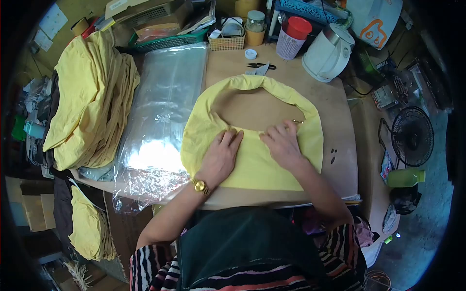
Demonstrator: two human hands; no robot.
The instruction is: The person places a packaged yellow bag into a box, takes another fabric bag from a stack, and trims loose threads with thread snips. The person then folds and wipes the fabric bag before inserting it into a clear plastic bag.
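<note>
A yellow fabric shoulder bag [262, 167] lies flat on the table, its curved strap [242, 82] looping away from me around a wide opening. My left hand [221, 157] rests on the bag's front with fingers stretched toward the opening's edge, left of the middle. At the right part of that same edge, my right hand [282, 145] has its fingers curled and pressed onto the cloth. A small metal piece [297, 121] shows just beyond the right fingertips, by the base of the strap. The undersides of both hands are hidden.
Clear plastic sheets [167, 97] lie left of the bag, beside a tall pile of yellow bags [82, 102]. Thread snips [261, 66], a white cap [250, 54], a lilac cup [290, 46] and a white kettle [328, 52] stand behind. A black fan [412, 136] is at right.
</note>
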